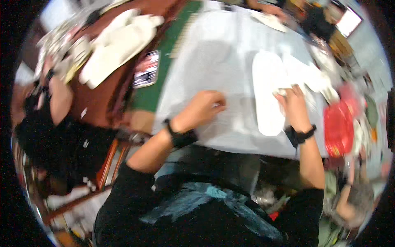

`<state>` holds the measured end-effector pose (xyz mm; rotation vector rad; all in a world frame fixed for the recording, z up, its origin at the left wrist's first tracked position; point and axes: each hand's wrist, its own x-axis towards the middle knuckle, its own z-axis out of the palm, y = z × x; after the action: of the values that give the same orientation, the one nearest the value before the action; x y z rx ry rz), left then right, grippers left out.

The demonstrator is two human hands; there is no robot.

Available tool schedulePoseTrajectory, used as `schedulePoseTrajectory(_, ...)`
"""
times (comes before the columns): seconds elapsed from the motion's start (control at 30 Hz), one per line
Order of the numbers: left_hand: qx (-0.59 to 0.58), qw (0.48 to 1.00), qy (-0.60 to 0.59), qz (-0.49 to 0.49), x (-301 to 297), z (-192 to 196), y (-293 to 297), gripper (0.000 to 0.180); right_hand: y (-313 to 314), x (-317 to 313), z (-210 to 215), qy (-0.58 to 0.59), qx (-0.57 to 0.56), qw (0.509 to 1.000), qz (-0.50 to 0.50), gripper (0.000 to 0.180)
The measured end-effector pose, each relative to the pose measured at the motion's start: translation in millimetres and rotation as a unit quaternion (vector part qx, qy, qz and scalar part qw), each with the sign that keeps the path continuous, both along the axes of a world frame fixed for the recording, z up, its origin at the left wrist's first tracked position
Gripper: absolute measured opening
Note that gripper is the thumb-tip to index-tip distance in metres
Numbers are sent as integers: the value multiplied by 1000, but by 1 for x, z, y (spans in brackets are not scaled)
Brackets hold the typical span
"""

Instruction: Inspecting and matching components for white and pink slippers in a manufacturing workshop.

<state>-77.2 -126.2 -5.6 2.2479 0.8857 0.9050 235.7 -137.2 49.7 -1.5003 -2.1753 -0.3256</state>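
Note:
The picture is blurred by motion. My left hand rests with curled fingers on a large sheet of white fabric spread over the table. My right hand pinches the edge of a long white oval fabric piece that lies on the sheet. Each wrist carries a dark band. More white cut pieces lie beside the oval piece, to its right.
A person in black sits at the left by a brown table with a white cloth heap. A red object and mixed clutter lie at the right table edge. Another person's hands show at the far side.

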Motion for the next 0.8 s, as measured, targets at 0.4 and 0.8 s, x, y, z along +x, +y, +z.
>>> schedulePoseTrajectory(0.4,-27,995,-51,81,0,-43,-31,10,-57,288,56,-173,8,955,-240,24)
schedulePoseTrajectory(0.8,-21,994,-87,58,-9,-37,-33,11,-101,481,-13,-210,-78,935,-275,35)
